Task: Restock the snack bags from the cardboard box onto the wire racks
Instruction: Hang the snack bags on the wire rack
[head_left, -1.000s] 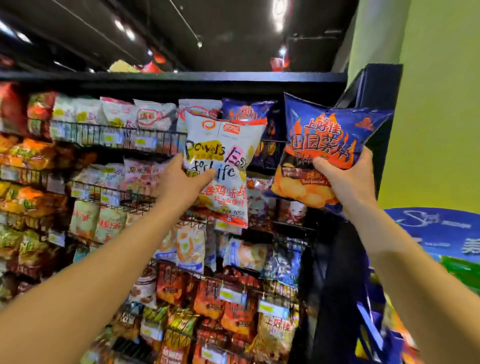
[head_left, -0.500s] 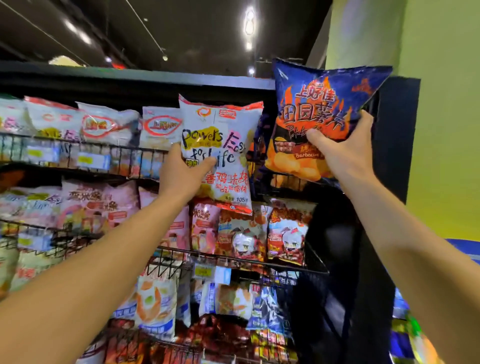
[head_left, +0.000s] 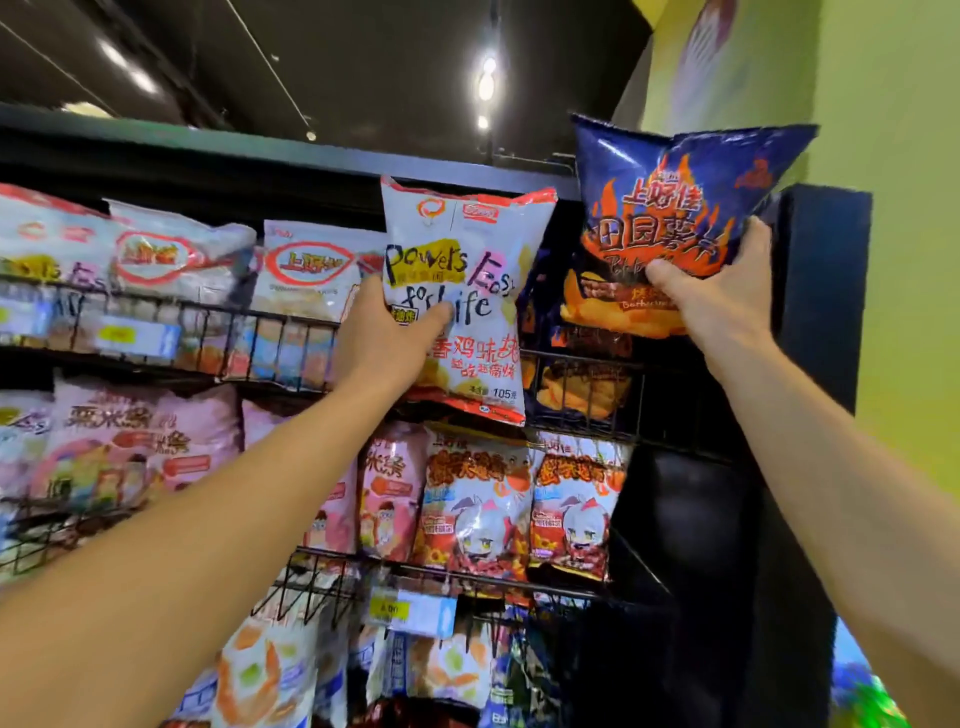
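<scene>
Arms raised — fingers (head_left: 754, 244) round blue bag (head_left: 675, 208)

A yellow-green wall (head_left: 893, 322) fills the right side — everything else sits to its left. Against it stands the dark end panel (head_left: 815, 322) of the shelving. A dark ceiling (head_left: 322, 67) spreads to the upper left of the wall, carrying a bright ceiling light (head_left: 486, 85) and fainter strip lights (head_left: 124, 67) further left. Low and well left of the wall, a yellow price tag (head_left: 390, 609) shows — its print too blurred to read. A blue-and-green printed surface (head_left: 862, 686) lies at the wall's foot.
</scene>
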